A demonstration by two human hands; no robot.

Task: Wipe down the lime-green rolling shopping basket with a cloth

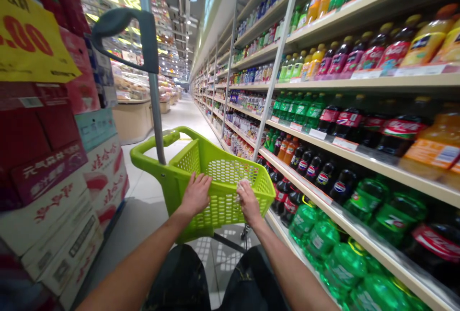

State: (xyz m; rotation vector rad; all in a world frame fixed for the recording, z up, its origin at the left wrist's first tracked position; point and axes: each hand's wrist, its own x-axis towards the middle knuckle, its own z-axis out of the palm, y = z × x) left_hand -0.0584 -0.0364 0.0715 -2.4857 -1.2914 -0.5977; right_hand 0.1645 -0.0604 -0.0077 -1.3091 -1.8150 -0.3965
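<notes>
In the head view, the left grip [196, 196] lies with its fingers over the near rim of the green cart [223, 188]; whether it clamps the rim I cannot tell. The right grip [249, 203] is closed on a crumpled white wad [245, 184] at the same rim, farther right. The cart stands on the tiled floor [143, 201], between the stacked cartons [102, 172] and the front edge of the bottle shelves [306, 184].
</notes>
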